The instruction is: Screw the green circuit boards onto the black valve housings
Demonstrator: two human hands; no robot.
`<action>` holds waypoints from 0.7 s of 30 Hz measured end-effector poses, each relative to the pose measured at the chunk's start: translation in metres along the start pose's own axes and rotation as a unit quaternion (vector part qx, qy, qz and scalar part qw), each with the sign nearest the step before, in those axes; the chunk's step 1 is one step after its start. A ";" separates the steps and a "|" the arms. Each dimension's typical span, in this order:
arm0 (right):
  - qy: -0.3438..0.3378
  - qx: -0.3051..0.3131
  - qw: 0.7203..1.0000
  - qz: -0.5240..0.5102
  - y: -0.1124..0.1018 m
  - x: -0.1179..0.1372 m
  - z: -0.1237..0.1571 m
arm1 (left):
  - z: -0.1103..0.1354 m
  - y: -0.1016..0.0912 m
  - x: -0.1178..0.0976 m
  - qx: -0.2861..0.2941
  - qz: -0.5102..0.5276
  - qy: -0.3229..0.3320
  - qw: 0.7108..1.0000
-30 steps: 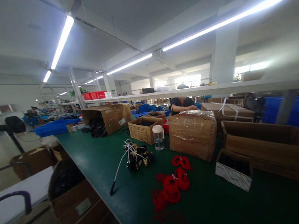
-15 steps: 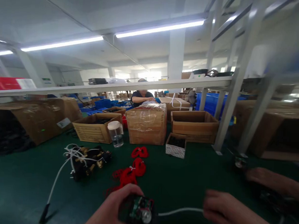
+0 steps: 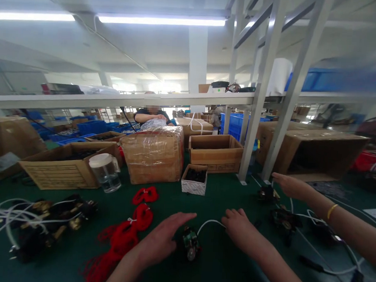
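Green-matted bench [image 3: 167,194]. My left hand [image 3: 161,239] has let go, fingers spread flat beside the small black module with green circuit board [image 3: 189,246], which now lies between my hands. My right hand [image 3: 240,230] rests at its thin white cable [image 3: 209,223]; can't tell if pinching.

a small black part [image 3: 189,246] with a green board and round metal face lies on the green surface [image 3: 218,192], its white cable [image 3: 207,223] curving right.

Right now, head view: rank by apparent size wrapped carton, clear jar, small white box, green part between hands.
1. wrapped carton
2. clear jar and small white box: look alike, unranked
3. green part: smallest, though nearest
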State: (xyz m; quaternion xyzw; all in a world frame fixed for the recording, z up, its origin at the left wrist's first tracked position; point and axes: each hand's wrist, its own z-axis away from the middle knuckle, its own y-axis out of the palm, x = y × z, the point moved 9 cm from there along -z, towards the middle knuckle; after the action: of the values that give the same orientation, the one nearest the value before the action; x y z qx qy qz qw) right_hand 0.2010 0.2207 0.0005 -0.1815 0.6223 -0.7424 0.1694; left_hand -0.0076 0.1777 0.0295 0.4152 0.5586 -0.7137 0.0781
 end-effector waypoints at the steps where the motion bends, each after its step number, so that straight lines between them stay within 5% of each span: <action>1: 0.006 -0.002 1.000 -0.003 0.001 0.000 0.002 | 0.006 0.000 0.007 -0.024 0.018 -0.020 0.999; 4: 0.010 -0.037 0.999 -0.019 -0.007 0.013 0.008 | 0.029 0.008 0.025 -0.087 0.077 -0.090 0.989; 8: -0.087 -0.077 0.978 -0.173 -0.021 0.056 0.014 | 0.048 0.031 0.031 -0.169 0.114 -0.152 0.967; 12: -0.141 -0.010 0.961 -0.236 -0.006 0.086 0.015 | 0.045 0.049 0.023 -0.220 0.116 -0.136 0.959; 21: -0.167 -0.056 0.948 -0.266 0.000 0.104 0.025 | 0.035 0.045 0.005 -0.232 0.091 -0.092 0.964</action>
State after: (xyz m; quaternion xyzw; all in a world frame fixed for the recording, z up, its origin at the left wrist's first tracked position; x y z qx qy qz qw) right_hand 0.1223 0.1496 0.0109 -0.4714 0.5546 -0.6833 0.0569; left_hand -0.0023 0.1323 -0.0057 0.3675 0.6596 -0.5891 0.2878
